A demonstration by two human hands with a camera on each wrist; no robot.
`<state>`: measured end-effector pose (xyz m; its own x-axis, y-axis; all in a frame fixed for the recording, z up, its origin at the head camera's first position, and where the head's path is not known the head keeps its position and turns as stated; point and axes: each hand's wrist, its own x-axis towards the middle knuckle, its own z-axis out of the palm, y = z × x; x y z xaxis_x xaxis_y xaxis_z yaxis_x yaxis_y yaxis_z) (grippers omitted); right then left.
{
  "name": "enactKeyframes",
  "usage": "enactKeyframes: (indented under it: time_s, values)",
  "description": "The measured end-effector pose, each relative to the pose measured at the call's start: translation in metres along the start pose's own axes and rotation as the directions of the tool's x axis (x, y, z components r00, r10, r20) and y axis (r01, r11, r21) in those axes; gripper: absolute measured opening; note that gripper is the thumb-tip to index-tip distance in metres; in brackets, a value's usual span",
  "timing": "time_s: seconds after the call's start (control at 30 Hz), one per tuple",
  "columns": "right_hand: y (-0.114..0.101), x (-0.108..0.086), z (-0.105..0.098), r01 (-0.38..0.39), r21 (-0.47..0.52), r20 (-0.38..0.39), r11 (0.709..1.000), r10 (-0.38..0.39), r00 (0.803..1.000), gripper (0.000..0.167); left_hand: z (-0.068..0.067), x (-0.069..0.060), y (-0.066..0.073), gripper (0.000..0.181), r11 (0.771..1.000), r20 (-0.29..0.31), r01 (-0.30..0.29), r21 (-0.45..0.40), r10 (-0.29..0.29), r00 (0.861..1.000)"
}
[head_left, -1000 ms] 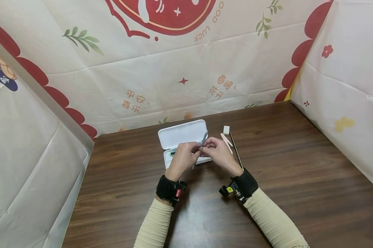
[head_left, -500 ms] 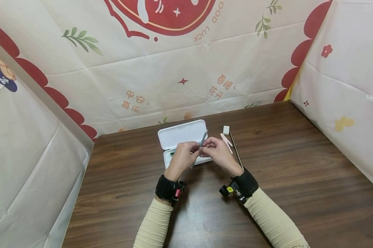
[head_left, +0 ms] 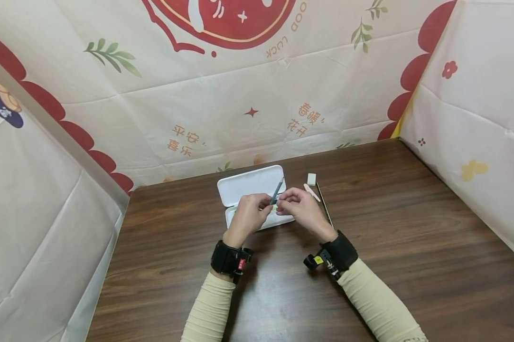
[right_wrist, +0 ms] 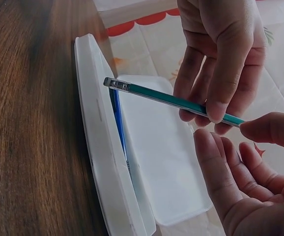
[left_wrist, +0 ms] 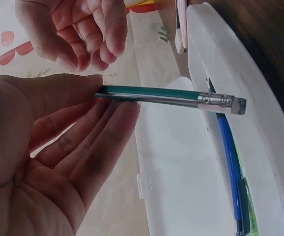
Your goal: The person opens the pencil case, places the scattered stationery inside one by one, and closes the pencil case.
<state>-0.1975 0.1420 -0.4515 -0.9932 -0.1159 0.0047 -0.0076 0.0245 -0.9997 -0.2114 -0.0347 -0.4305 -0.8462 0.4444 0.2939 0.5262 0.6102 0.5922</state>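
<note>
My left hand pinches a green pencil between thumb and fingertips. A silver ferrule and eraser cap one end, seen over the case in the left wrist view. My right hand is just to the right, fingers loosely bent and thumb apart from the forefinger. In the right wrist view its thumb overlaps the pencil's other end, but the left wrist view shows that hand apart from the pencil. Below both hands lies an open white pencil case, holding a blue pen and something green beside it.
To the right of the case lie a white eraser-like block, a slim pink item partly behind my right hand, and a thin dark rod. A printed cloth hangs behind the brown wooden table.
Both hands were at the pencil earlier. Now the left hand holds it, shifted slightly left, and the right hand has come away a little to the right.
</note>
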Motion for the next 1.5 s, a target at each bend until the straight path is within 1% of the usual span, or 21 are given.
enactKeyframes:
  time_s: [0.3, 0.47, 0.67, 0.87, 1.03, 1.27, 1.43, 1.5]
  values:
    - [-0.001, 0.001, -0.003, 0.011, -0.025, -0.009, 1.0, -0.011, 1.0, 0.014, -0.006, 0.003, -0.002, 0.011, 1.0, 0.016, 0.025, 0.004, -0.025, 1.0]
    - [-0.001, 0.001, -0.004, 0.017, -0.024, -0.013, 1.0, -0.017, 1.0, 0.014, -0.009, 0.005, -0.004, 0.011, 0.999, 0.013, 0.024, 0.028, -0.024, 1.0]
    - [-0.002, 0.0, -0.008, 0.03, -0.023, -0.021, 0.999, -0.03, 0.999, 0.012, -0.013, 0.007, -0.006, 0.011, 0.999, 0.006, 0.022, 0.037, -0.023, 1.0]
    - [-0.001, 0.001, -0.012, 0.043, -0.035, -0.012, 0.998, -0.044, 0.999, 0.016, -0.019, 0.009, -0.009, 0.011, 0.998, -0.009, 0.012, 0.059, -0.012, 1.0]
    - [-0.003, 0.001, -0.017, 0.032, -0.04, -0.034, 0.999, -0.033, 0.999, 0.015, -0.022, 0.012, -0.013, 0.012, 0.997, -0.013, 0.022, 0.075, -0.021, 1.0]
    - [-0.007, -0.001, -0.022, 0.012, -0.028, -0.051, 1.0, -0.013, 0.999, 0.012, -0.025, 0.015, -0.02, 0.014, 0.997, -0.001, 0.019, 0.081, -0.019, 1.0]
    - [-0.007, 0.0, -0.025, 0.0, -0.028, -0.069, 1.0, -0.002, 0.998, 0.013, -0.025, 0.015, -0.025, 0.014, 0.995, 0.01, 0.038, 0.094, -0.039, 0.999]
    - [-0.007, 0.0, -0.027, 0.006, -0.039, -0.075, 0.999, -0.009, 0.997, 0.015, -0.025, 0.015, -0.027, 0.014, 0.994, 0.017, 0.048, 0.096, -0.05, 0.999]
